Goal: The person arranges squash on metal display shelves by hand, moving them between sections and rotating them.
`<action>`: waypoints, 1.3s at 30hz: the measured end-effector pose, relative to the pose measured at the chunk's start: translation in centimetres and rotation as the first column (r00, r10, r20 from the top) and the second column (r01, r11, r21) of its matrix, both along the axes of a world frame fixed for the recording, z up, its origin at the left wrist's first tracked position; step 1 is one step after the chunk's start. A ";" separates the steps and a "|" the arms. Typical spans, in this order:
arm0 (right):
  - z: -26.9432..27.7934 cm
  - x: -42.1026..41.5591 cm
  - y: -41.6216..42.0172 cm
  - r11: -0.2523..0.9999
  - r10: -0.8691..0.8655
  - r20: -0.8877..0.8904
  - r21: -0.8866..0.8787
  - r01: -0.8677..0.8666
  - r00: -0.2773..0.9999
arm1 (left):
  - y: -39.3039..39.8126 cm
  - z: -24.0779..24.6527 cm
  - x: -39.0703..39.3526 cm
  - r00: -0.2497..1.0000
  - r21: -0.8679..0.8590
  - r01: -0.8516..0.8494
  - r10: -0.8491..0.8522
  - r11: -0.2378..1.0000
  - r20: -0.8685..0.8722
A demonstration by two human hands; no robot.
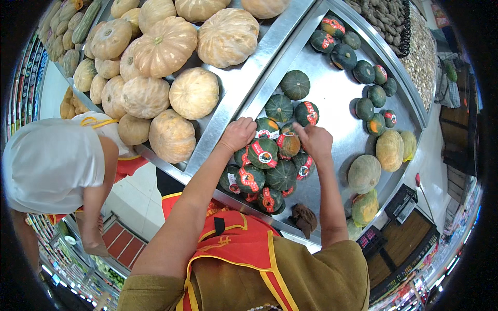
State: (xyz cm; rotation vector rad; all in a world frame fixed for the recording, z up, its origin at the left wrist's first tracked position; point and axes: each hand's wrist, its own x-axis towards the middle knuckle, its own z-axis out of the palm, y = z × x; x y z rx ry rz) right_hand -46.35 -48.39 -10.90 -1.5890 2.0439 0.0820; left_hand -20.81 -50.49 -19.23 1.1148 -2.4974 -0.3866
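Note:
A pile of small dark green pumpkins (263, 153), many with red paper bands, sits in a metal display bin (330, 136). At its left side my left hand (240, 133) is bent over, knuckles up, beside a banded pumpkin with an orange patch (267, 125). My right hand (317, 142) is on the other side, its thumb at the top of a green-and-orange pumpkin (289, 144). The fingers of both hands are mostly hidden, so whether either grips a pumpkin is unclear. Behind them lie unbanded green pumpkins (295, 84) and a banded one (307, 113).
Large tan pumpkins (165, 46) fill the bin to the left, beyond a metal divider (249, 85). More small pumpkins (365, 109) and pale melons (364, 173) line the right side. A brown cloth (304, 219) lies by the front edge. Another person (58, 167) bends at the left.

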 end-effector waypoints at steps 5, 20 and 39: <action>-2.1 0.1 -3.4 0.872 -0.116 0.316 -0.422 0.249 0.942 | 0.1 -0.2 0.1 1.000 -0.006 0.001 -0.001 1.000 -0.020; -9.4 -8.7 10.4 0.856 -0.327 0.022 -0.416 0.306 0.945 | 0.1 -0.6 0.0 1.000 0.008 0.004 -0.004 1.000 -0.004; -16.0 -10.1 14.6 0.739 -0.477 -0.171 -0.609 0.288 0.862 | 0.0 -0.3 -0.5 0.997 -0.116 -0.023 0.032 0.993 0.074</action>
